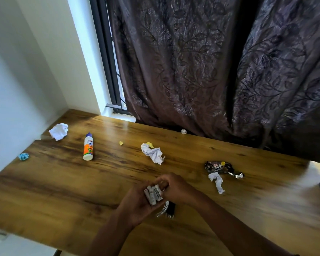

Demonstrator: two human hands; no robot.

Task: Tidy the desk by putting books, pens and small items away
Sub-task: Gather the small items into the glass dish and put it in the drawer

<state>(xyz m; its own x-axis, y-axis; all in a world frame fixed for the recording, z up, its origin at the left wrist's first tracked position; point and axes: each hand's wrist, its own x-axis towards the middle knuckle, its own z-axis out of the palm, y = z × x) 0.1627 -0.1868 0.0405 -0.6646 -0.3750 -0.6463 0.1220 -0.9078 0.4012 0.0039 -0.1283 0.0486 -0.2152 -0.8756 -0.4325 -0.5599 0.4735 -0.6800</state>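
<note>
Both hands at the near edge — left hand [137, 204] wrapped round a bunch of white pens [153, 194], right hand [175, 187] pinching their tips. Plenty left: glue bottle [88, 146], crumpled papers [152, 153], wrapper [219, 167] on the desk [63, 182].

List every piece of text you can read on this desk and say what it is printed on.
"happy": on the dark snack wrapper, upside down to the camera; smaller print there is unreadable.
Glue bottle: the label has a blue logo and printing, too small to read.
White pens held in the left hand, with the right hand on them: black lettering, too blurred to read.
</note>
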